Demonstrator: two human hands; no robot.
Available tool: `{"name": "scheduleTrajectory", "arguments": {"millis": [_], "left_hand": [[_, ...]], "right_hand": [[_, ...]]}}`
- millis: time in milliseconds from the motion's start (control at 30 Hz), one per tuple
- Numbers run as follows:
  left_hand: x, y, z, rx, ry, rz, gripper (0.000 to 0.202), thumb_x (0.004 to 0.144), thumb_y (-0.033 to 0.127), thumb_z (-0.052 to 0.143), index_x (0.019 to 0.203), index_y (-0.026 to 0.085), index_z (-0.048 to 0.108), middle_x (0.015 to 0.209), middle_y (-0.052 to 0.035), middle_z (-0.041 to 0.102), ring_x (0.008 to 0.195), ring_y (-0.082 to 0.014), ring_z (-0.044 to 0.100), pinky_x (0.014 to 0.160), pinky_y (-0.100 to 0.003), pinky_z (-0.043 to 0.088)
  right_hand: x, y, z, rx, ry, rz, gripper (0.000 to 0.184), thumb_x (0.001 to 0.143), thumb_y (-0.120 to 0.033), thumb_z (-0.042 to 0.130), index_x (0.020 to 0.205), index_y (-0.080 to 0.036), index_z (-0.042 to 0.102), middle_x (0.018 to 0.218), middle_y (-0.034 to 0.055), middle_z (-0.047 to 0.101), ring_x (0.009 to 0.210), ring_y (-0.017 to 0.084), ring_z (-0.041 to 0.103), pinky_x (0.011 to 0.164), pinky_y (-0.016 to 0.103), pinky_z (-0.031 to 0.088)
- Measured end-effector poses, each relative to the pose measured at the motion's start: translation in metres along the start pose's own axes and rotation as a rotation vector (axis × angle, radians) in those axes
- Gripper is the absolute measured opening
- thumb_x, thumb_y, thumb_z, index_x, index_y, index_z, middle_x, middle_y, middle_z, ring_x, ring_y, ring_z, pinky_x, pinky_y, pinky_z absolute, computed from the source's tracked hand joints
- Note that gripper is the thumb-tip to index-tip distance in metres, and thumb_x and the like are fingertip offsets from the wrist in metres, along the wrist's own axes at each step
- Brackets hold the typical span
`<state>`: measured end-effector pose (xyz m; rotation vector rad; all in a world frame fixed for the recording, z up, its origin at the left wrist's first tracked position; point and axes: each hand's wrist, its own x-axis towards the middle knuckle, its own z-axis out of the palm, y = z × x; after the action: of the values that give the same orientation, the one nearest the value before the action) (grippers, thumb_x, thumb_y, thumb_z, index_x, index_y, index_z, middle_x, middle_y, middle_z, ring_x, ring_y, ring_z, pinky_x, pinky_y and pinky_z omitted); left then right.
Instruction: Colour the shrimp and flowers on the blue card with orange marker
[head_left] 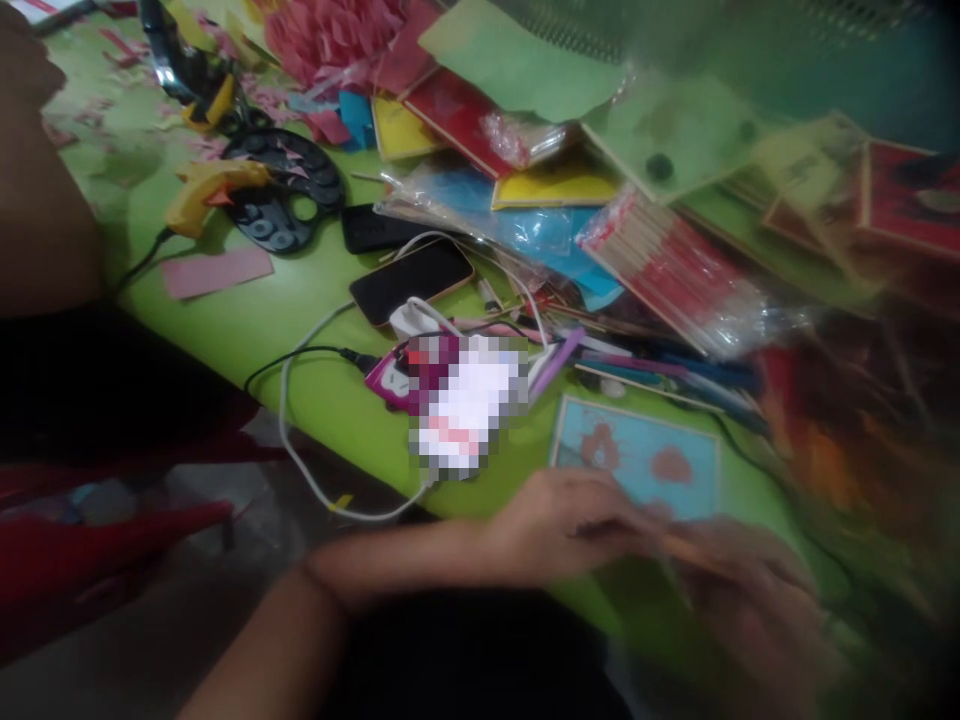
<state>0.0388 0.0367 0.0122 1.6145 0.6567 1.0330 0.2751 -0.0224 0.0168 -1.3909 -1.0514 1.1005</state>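
My left hand (562, 525) rests at the near edge of the green table (247, 320), fingers drawn together in a pinch on a thin stick-like thing (675, 545). My right hand (750, 610) lies just right of it, badly smeared by motion, and meets the same thin thing. A light blue card with pinkish-red shapes (637, 455) lies right behind both hands.
A black phone (411, 280), a white cable (300, 450), pens (660, 365), a packet of red sticks (667, 270), coloured paper sheets (555, 185), a black paint palette (281, 190) and a yellow glue gun (210, 190) crowd the table. Another person's arm (37, 190) is at far left.
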Motion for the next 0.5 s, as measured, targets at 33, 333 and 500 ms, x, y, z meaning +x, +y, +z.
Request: {"name": "scheduleTrajectory", "arguments": {"millis": [33,333,500], "left_hand": [[0.000,0.001,0.000,-0.003,0.009,-0.005,0.022,0.101,0.034,0.067,0.106,0.017,0.078,0.095,-0.0069,0.081,0.087,-0.0130,0.075,0.082,-0.024,0.060],[0.006,0.003,-0.002,0.011,0.066,0.039,0.018,0.101,0.029,0.065,0.109,0.018,0.076,0.098,-0.0069,0.079,0.094,-0.0158,0.073,0.087,-0.028,0.059],[0.003,0.000,-0.002,0.047,0.114,-0.062,0.032,0.098,0.031,0.067,0.129,0.022,0.068,0.113,-0.0070,0.076,0.083,-0.0129,0.071,0.081,-0.028,0.060]], "right_hand": [[0.002,-0.002,0.002,0.016,-0.006,-0.002,0.014,0.084,-0.035,0.074,0.076,-0.027,0.081,0.072,0.0050,0.073,0.072,0.024,0.073,0.065,0.040,0.066],[0.014,-0.015,0.008,0.037,0.018,-0.101,0.015,0.079,-0.038,0.082,0.085,-0.024,0.081,0.077,0.0050,0.072,0.055,0.016,0.064,0.039,0.026,0.044],[0.024,-0.018,0.002,0.088,0.181,-0.166,0.014,0.074,-0.033,0.084,0.074,-0.021,0.075,0.071,0.0011,0.067,0.051,0.012,0.056,0.041,0.024,0.039]]}}
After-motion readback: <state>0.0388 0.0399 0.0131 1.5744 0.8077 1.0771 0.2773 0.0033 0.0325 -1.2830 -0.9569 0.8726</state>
